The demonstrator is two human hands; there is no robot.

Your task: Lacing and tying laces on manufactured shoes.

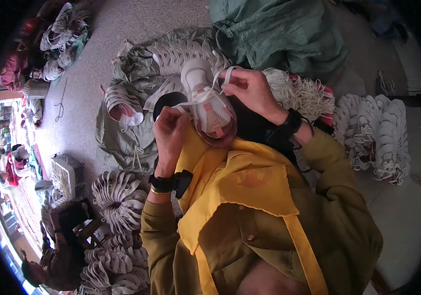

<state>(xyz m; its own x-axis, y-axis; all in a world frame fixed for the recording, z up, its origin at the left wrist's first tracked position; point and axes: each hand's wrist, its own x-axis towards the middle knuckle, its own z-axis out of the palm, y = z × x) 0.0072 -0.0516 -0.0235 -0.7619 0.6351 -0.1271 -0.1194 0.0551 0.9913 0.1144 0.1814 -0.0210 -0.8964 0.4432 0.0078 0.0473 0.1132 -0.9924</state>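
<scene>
Seen from above: a white and pink sneaker (209,105) resting sole-down on the lap, on top of a yellow apron (240,187), toe toward the body, heel and open collar pointing away. Left hand (171,130) just beside the shoe's left flank, fingers curled in tight, pinching one end of a white shoelace (205,94) that runs up across the tongue. Right hand (249,88) raised at the far right of the shoe, thumb and forefinger closed on the lace's other end, remaining fingers loosely bent; lace pulled taut between both grips, crossing over the eyelets. Black wrist straps on both forearms, olive-green sleeves coming in from the lower edge. Beyond the shoe, on the floor, an olive cloth sack (126,132) spread flat, with another white and pink sneaker (122,105) lying on it, well apart from the hands. Stacked rows of white shoe uppers (119,194) close by the left elbow, more bundles (375,132) off to the right, and a tangle of white laces (304,93) just behind the right wrist. Large green fabric bag (279,32) at the far top.
</scene>
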